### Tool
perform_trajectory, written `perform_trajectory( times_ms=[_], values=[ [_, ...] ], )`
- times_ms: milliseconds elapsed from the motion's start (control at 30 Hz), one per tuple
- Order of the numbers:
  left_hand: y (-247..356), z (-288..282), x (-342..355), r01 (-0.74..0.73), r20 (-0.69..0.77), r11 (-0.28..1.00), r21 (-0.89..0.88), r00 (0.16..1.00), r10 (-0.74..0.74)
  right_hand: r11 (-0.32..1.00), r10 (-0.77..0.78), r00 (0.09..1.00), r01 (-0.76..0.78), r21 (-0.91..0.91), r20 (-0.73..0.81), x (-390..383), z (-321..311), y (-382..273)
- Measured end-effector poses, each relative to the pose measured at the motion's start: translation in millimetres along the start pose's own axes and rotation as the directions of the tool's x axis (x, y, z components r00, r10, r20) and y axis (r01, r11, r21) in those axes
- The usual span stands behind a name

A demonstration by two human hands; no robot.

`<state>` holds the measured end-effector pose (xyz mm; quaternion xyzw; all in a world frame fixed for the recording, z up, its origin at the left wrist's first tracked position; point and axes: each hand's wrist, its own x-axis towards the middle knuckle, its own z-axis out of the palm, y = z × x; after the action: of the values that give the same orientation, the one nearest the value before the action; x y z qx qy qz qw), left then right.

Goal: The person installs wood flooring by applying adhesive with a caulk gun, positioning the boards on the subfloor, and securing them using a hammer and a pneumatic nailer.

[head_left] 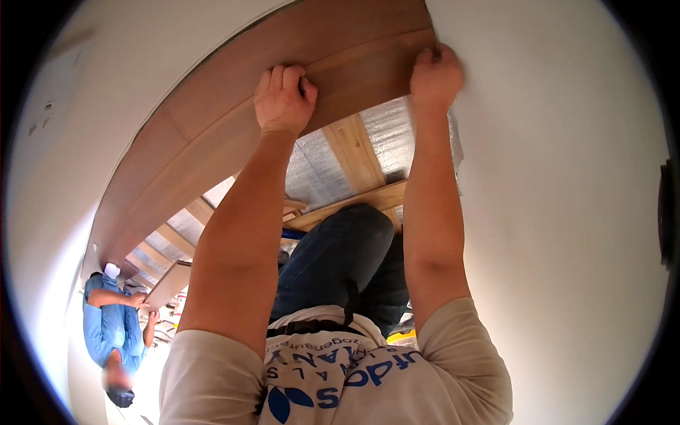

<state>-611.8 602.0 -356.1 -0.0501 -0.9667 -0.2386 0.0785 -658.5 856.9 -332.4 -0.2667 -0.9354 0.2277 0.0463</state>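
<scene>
A brown wood floorboard (354, 86) lies along the near edge of the laid brown flooring (319, 32). My left hand (285, 100) is on the board near the seam, its fingers curled and pressed together against the wood. At the board's right end, close beside the white wall, my right hand (435, 79) is closed with bent fingers on the board's corner. The undersides of the fingers are hidden on both hands.
Wooden battens (354, 152) and silvery foil sheeting (315, 170) show nearer than the flooring. A white wall (552, 212) rises close on my right. At the far left, a person in blue (113, 326) holds a board (167, 285).
</scene>
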Motion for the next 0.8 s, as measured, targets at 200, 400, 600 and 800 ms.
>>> perform_trajectory(
  times_ms=[200, 400, 600, 800],
  values=[
    [-3.2, 3.8, -2.2, 0.011, 0.007, 0.999, 0.034, 1.0, -0.011, 0.998, 0.048, 0.998, -0.05, 0.046, 0.05, 1.2, -12.2, -2.5],
    [-3.0, 4.2, -2.6, -0.002, -0.017, 0.999, 0.053, 1.0, 0.003, 0.98, 0.013, 0.996, 0.005, 0.199, -0.091, -52.5, -25.8, 19.1],
    [-3.0, 4.0, -2.7, -0.022, -0.014, 0.997, 0.075, 1.0, 0.023, 0.351, 0.638, 0.687, -0.662, 0.662, 0.349, -69.9, -25.6, 26.3],
    [0.1, 3.1, -3.2, -0.007, -0.015, 0.997, 0.072, 1.0, 0.008, 0.367, 0.704, 0.677, -0.606, 0.706, 0.215, -55.3, -7.0, 22.1]
  ],
)
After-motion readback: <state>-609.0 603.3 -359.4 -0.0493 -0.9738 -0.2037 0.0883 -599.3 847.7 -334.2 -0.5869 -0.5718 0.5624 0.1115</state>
